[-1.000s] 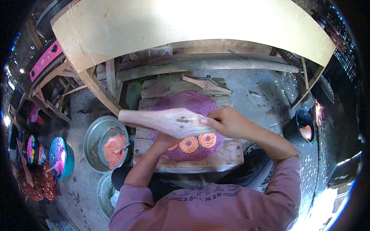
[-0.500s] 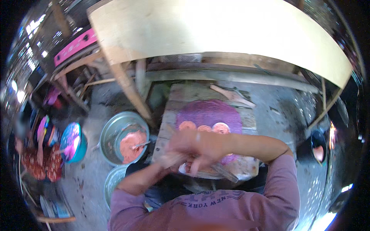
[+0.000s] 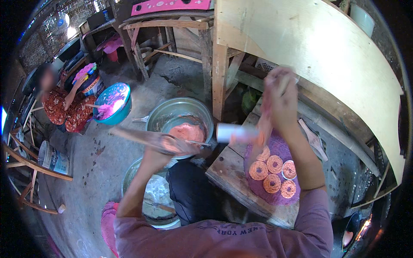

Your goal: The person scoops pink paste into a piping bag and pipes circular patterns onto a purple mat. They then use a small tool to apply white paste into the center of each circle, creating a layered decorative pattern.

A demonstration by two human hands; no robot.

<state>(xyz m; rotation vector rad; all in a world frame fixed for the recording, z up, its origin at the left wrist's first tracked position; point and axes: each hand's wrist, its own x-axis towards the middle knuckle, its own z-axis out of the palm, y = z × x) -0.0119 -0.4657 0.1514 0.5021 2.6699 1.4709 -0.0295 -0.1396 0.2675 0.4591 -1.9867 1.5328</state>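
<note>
My left hand is closed round a long flat wooden stick, blurred by motion, held over the edge of a metal basin of pink-orange dough. Raised over the far part of a low wooden board, my right hand grips a blurred pinkish, wood-like tool. A white cylinder juts out leftward beside it; how the two join is unclear. Below lie several ring-shaped dough pieces on a round purple mat. A white hoop surrounds one ring.
Nearer me is a second basin with a clear plastic bag. At left a person sits by a turquoise tub of pink mixture. A pale tabletop overhangs the far right. A pink stove rests on a wooden stand.
My view has swung left. My hands, close together over the board before, are now apart: the left over the dough basin with the wooden stick, the right lifted at the board's far side.
</note>
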